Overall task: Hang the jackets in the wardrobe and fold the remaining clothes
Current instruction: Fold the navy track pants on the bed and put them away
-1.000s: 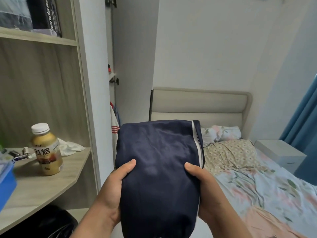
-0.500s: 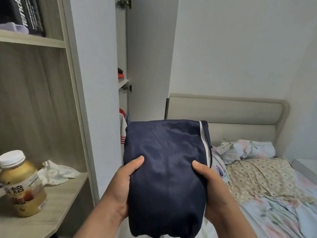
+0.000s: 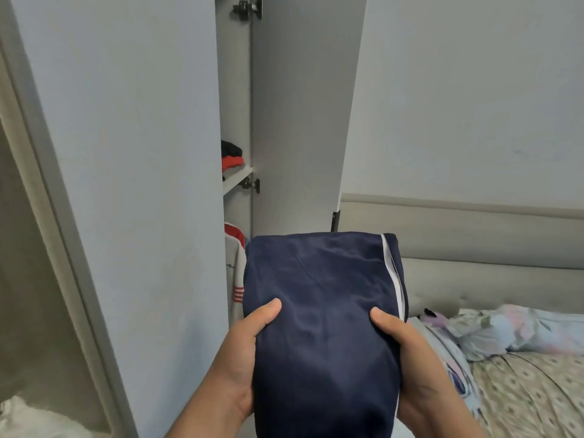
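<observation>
Between the two hands, a folded navy garment (image 3: 322, 314) is being held up flat at chest height; the left hand (image 3: 243, 361) is gripping its left edge with the thumb lying on top and the fingers hidden beneath, while the right hand (image 3: 407, 352) is clasping the right edge the same way, just below the white piping (image 3: 392, 273) that is running down that side. The cloth is looking thin, smooth and slightly glossy, so it is likely light, limp and a little slippery; holding it from underneath at both side edges, as here, is probably the best way of keeping the fold from sliding apart. Beyond the fingertips, the wardrobe (image 3: 234, 90) is standing open, its door (image 3: 300, 115) swung to the right of the gap; a shelf (image 3: 235, 180) above the hands is carrying folded red and black clothes (image 3: 231, 158), and a white jacket with red stripes (image 3: 236, 273) is hanging just left of the garment. To the right of the hands, a bed (image 3: 521, 384) is lying against a padded headboard (image 3: 474, 241).
</observation>
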The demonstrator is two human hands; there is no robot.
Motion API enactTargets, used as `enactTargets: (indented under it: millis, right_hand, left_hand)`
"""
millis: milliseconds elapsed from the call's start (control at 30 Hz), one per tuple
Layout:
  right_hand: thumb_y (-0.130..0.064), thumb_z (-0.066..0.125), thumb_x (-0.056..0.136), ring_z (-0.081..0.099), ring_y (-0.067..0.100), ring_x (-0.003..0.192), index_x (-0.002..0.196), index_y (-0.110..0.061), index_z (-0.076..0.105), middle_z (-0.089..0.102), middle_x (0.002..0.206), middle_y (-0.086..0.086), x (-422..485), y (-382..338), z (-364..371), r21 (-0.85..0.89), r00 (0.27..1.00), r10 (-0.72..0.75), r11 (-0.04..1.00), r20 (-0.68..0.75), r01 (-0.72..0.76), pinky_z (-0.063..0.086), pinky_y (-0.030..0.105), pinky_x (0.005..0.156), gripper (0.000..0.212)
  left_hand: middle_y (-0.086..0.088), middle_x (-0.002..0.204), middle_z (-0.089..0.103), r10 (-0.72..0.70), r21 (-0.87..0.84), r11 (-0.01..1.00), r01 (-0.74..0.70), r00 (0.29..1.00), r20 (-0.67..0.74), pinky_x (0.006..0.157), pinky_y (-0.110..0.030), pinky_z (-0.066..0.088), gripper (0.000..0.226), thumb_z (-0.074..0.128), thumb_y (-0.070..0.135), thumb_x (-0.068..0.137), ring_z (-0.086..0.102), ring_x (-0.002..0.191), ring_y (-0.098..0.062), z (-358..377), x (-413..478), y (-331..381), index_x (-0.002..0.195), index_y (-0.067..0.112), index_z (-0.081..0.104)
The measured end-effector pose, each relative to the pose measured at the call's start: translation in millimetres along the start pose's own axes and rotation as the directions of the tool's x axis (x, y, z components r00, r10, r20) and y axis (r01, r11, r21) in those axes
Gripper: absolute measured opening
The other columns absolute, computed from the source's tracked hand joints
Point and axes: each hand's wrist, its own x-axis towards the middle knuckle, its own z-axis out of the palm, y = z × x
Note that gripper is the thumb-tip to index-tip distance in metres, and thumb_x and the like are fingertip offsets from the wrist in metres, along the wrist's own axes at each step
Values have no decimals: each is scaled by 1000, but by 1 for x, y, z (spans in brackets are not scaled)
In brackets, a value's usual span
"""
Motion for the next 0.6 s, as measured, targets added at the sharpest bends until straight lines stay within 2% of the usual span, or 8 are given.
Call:
enactTargets:
  millis: [133, 233, 333, 400, 467, 600]
  right_hand:
    - [-25, 77, 60, 72, 33, 98, 111, -8, 74, 73, 111, 16, 50, -9, 20, -41, 1000, 5, 999, -13, -6, 60, 36, 66, 54]
    - [-19, 80, 60, 72, 34, 97, 113, -8, 72, 73, 111, 16, 83, -15, 35, -58, 1000, 9, 998, -25, -11, 60, 36, 64, 54]
    - [-24, 78, 61, 72, 33, 96, 109, -8, 74, 73, 109, 16, 116, -22, 45, -86, 999, -19, 996, -38, 16, 60, 36, 65, 50]
    - [-19, 80, 61, 73, 33, 95, 105, -10, 75, 74, 108, 16, 134, -27, 48, -90, 999, -39, 995, -34, 36, 60, 36, 64, 46]
    - [-24, 77, 63, 74, 32, 92, 97, -12, 79, 74, 107, 15, 148, -32, 51, -82, 999, -47, 996, -20, 45, 60, 35, 62, 36]
    - [-27, 71, 68, 75, 31, 86, 86, -14, 81, 75, 103, 15, 175, -41, 59, -64, 998, -56, 996, 6, 56, 59, 34, 58, 24]
  left_hand:
    - [-12, 107, 75, 38, -26, 999, -38, 999, -2, 62, -37, 60, 49, 78, 38, 55, 73, 91, -33, -14, 46, 24, 100, 18, 79]
    - [-12, 109, 74, 32, -61, 998, -32, 999, -8, 65, -39, 60, 55, 78, 39, 58, 73, 94, -34, -24, 79, 39, 108, 17, 76]
    - [-10, 110, 74, 60, -80, 995, -59, 998, 10, 68, -38, 60, 49, 78, 40, 59, 72, 96, -32, -30, 111, 54, 104, 20, 78]
    - [-10, 111, 74, 72, -95, 993, -69, 997, 29, 68, -37, 60, 44, 77, 40, 61, 72, 97, -32, -31, 128, 62, 101, 22, 78]
    - [-10, 111, 74, 73, -104, 992, -69, 997, 37, 67, -37, 60, 43, 76, 40, 63, 72, 96, -32, -29, 142, 68, 101, 22, 78]
    - [-11, 111, 74, 87, -124, 989, -82, 996, 35, 66, -39, 60, 57, 77, 38, 62, 72, 96, -34, -27, 167, 83, 115, 18, 72]
